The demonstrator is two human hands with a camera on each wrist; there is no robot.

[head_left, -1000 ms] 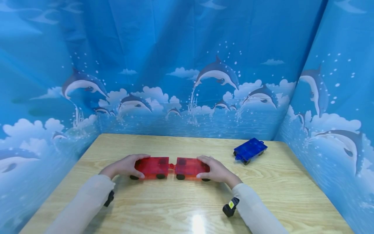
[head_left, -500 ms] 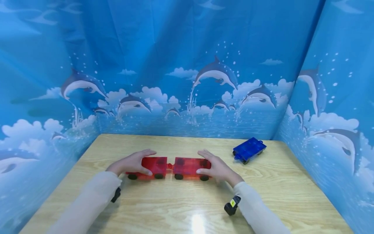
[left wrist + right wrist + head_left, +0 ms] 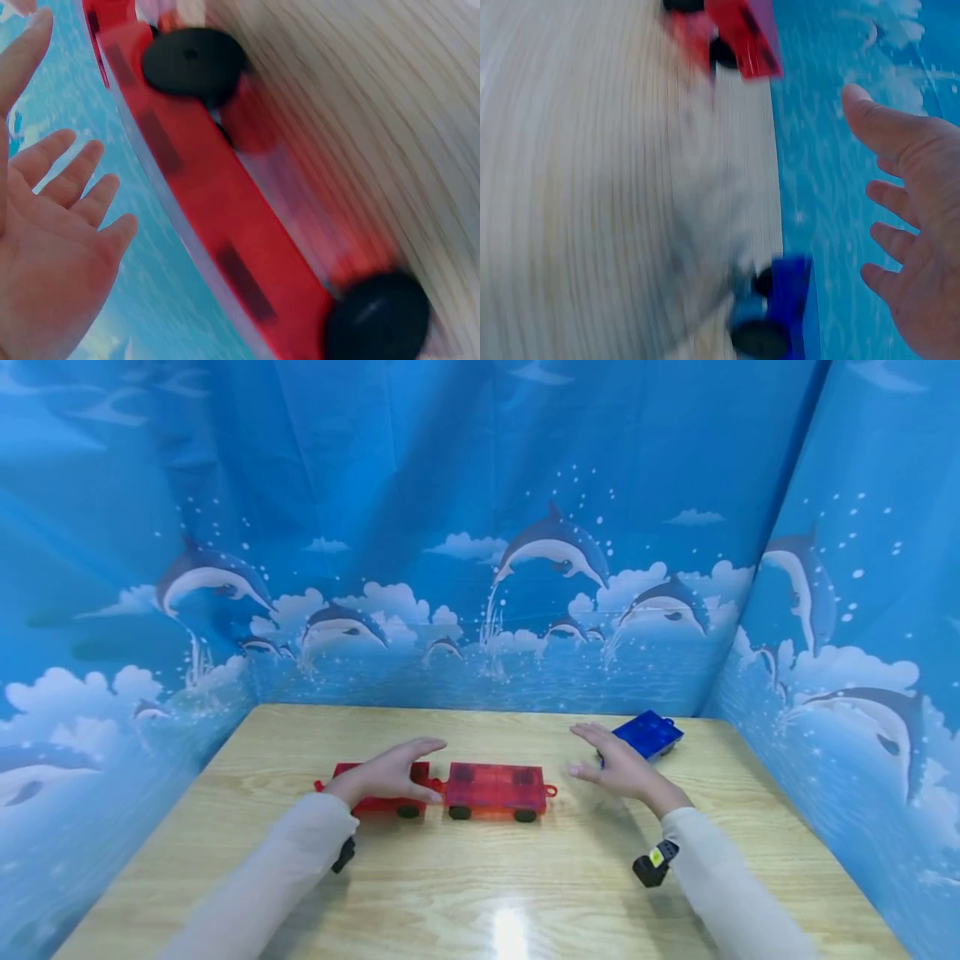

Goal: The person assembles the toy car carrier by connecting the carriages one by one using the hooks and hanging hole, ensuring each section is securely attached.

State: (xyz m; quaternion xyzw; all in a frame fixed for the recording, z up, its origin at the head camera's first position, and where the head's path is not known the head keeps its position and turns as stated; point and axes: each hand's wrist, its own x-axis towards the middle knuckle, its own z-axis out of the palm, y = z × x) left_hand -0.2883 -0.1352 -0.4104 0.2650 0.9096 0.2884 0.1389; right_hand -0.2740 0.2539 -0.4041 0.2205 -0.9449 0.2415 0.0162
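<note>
Two translucent red toy train cars with black wheels stand end to end on the table, their couplings meeting in the middle. My left hand hovers over the left red car, fingers and thumb spread, partly hiding it; the left wrist view shows the palm apart from the car's side. The right red car stands untouched, its loop coupling facing right. My right hand, fingers spread and holding nothing, is in front of the blue toy train car and covers its near left corner.
The wooden table carries all the cars. Blue curtains with dolphins enclose its back and both sides. A small black camera sits on each wrist, such as the right wrist camera.
Both hands have let go of the red cars and moved right: the left one over its car's coupling end, the right one across to the blue car. The cars have stayed put.
</note>
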